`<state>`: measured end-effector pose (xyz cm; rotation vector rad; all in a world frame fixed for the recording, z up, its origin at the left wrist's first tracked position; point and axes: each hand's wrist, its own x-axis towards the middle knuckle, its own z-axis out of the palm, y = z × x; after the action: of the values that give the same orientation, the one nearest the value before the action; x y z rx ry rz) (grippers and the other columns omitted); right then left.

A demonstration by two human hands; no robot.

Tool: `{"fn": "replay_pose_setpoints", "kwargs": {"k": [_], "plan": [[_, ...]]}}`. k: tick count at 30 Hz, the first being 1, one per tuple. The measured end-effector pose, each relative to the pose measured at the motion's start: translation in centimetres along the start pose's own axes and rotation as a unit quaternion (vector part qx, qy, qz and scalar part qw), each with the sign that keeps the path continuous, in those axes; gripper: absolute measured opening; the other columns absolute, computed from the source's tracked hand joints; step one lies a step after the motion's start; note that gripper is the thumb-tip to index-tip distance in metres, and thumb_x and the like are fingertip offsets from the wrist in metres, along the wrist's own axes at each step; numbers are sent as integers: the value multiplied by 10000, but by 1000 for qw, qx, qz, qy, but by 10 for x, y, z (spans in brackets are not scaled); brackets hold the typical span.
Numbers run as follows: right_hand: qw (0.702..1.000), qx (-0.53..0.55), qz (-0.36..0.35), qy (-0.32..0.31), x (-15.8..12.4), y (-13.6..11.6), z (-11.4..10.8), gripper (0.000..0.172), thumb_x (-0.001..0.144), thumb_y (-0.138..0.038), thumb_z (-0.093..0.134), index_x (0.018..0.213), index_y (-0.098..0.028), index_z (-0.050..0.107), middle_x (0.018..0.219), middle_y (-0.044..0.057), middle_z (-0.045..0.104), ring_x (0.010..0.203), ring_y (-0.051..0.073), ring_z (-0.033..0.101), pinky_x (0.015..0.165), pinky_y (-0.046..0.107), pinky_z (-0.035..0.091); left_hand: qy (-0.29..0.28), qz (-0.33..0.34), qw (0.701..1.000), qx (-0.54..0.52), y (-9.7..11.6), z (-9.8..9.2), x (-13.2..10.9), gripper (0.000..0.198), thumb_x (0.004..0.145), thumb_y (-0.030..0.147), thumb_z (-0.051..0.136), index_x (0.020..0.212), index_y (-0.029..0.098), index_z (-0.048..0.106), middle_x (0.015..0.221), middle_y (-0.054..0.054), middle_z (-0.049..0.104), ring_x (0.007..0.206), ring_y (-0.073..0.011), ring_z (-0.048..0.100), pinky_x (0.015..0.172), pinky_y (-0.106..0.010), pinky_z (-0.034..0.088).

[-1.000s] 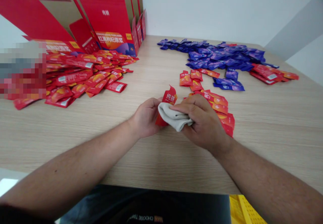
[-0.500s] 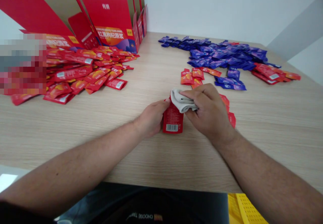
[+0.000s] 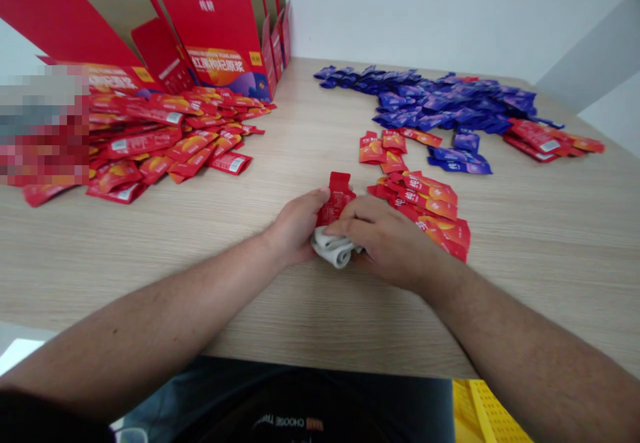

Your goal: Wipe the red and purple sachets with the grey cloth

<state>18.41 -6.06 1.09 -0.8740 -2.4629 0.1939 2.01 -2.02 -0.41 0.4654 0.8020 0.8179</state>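
Note:
My left hand (image 3: 296, 226) is closed on a red sachet (image 3: 336, 198), which sticks up above my fingers near the table's middle. My right hand (image 3: 387, 240) is closed on a folded white cloth (image 3: 333, 248), pressing it against the lower part of that sachet. Both hands rest low on the wooden table (image 3: 550, 230). Just right of my right hand lies a small stack of red and orange sachets (image 3: 435, 206).
A large heap of red sachets (image 3: 160, 140) covers the left side, in front of open red cardboard boxes (image 3: 220, 36). A spread of blue sachets (image 3: 440, 103) lies at the back right, with a few red ones (image 3: 545, 142) beside it. A yellow crate (image 3: 485, 416) shows below the table's edge.
The cloth has gone from the sachet's top down to its lower end. The sachet's top now stands bare above my fingers, and both hands have sunk closer to the table.

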Motion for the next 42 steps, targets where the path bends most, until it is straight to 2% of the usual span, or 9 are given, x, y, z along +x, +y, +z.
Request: {"fn": "replay_pose_setpoints", "kwargs": {"k": [5, 13, 16, 20, 25, 28, 36, 39, 42], "plan": [[976, -104, 102, 164, 1, 20, -6, 230, 923, -202, 650, 1135, -207, 740, 995, 100, 658, 954, 268, 615, 837, 431, 533, -43, -4, 999, 32, -3, -3, -1, 211, 1000, 254, 500, 983, 137, 674, 791, -84, 710, 662, -185, 665, 676, -330, 563], [956, -129, 150, 214, 2, 25, -5, 228, 918, -222, 665, 1138, -198, 723, 1000, 107, 654, 977, 279, 615, 868, 436, 532, -28, 2, 997, 77, -4, -1, -5, 247, 1026, 262, 458, 986, 132, 664, 816, -103, 722, 696, -193, 679, 663, -318, 551], [961, -118, 145, 204, 3, 22, -3, 237, 903, -182, 663, 1133, -184, 719, 995, 104, 665, 975, 271, 613, 877, 420, 527, -31, 12, 998, 61, -5, 0, -2, 236, 1017, 249, 479, 971, 130, 679, 808, -93, 731, 686, -184, 679, 680, -311, 557], [993, -68, 63, 73, 2, 7, 3, 249, 882, -120, 639, 1113, -155, 725, 1016, 115, 666, 955, 256, 606, 852, 393, 523, -6, -24, 1000, 3, 2, 1, 3, 286, 1005, 230, 445, 955, 117, 703, 838, -102, 751, 733, -198, 704, 770, -339, 582], [999, -19, -4, -44, 0, -12, 7, 231, 868, -93, 652, 1065, -175, 739, 964, 75, 665, 890, 218, 597, 792, 345, 513, 17, -44, 999, -10, 8, 1, 3, 399, 1027, 307, 392, 987, 96, 728, 883, -128, 767, 781, -212, 720, 793, -338, 587], [1000, -16, 6, -20, 1, -8, 4, 215, 891, -118, 642, 1079, -167, 732, 982, 88, 667, 918, 228, 605, 816, 361, 527, 12, -36, 999, -7, 4, 1, 2, 378, 1030, 284, 390, 947, 103, 710, 839, -115, 750, 730, -195, 703, 747, -325, 586], [964, -119, 135, 197, 2, 27, -13, 230, 900, -193, 660, 1118, -176, 732, 991, 106, 668, 964, 275, 621, 846, 429, 537, -41, -35, 996, 75, 0, 4, -8, 234, 1011, 224, 458, 990, 136, 673, 826, -95, 731, 680, -198, 691, 629, -328, 563], [960, -128, 140, 205, 1, 30, -15, 229, 890, -183, 657, 1107, -180, 730, 982, 104, 669, 955, 274, 621, 853, 432, 531, -24, -32, 996, 79, -2, 4, -9, 282, 1029, 253, 444, 987, 115, 686, 855, -118, 746, 689, -190, 691, 666, -328, 569], [978, -110, 100, 146, 1, 20, -10, 258, 885, -143, 632, 1126, -167, 720, 996, 111, 663, 946, 268, 613, 827, 418, 532, -30, -7, 999, 35, -3, 3, -2, 242, 1001, 213, 476, 959, 121, 696, 839, -99, 749, 688, -171, 685, 718, -310, 572]]}}
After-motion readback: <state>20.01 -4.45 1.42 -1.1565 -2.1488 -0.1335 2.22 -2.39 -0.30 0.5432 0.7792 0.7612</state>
